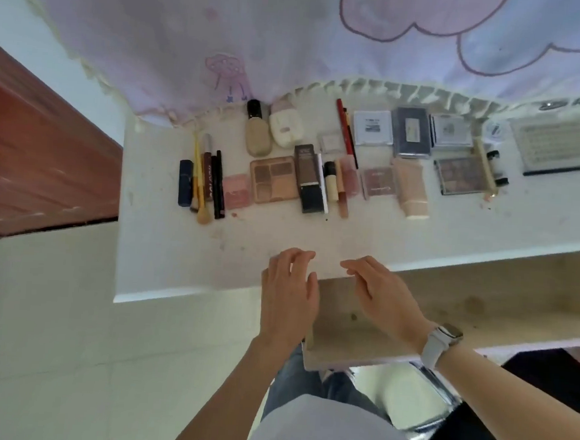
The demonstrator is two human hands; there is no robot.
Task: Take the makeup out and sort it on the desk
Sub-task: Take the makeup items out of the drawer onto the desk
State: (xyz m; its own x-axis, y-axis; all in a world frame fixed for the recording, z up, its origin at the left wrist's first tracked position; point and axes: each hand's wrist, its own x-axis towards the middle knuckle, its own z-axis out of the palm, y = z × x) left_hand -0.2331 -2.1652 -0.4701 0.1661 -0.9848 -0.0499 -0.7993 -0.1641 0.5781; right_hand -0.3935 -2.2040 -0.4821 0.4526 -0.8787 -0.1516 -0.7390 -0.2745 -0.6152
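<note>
Makeup point(277, 179) lies sorted at twelve o'clock; both hands, left point(289, 290) and right point(378, 293), hover spread, holding nothing (a careless sweep could scatter the rows).

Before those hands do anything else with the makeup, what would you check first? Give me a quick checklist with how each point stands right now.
1. Left hand free: ok, fingers relaxed, holding nothing.
2. Right hand free: ok, open over the desk's front edge.
3. Makeup out on the desk: ok, items lie in rows, from the dark blue tube to the large flat palette.
4. Like with like: ok in part; pencils and brushes lie together at the left, square compacts at the back right.
5. Open drawer emptied: ok as far as visible, though the hands hide part.
6. Items steady: ok, all lie flat.
</note>
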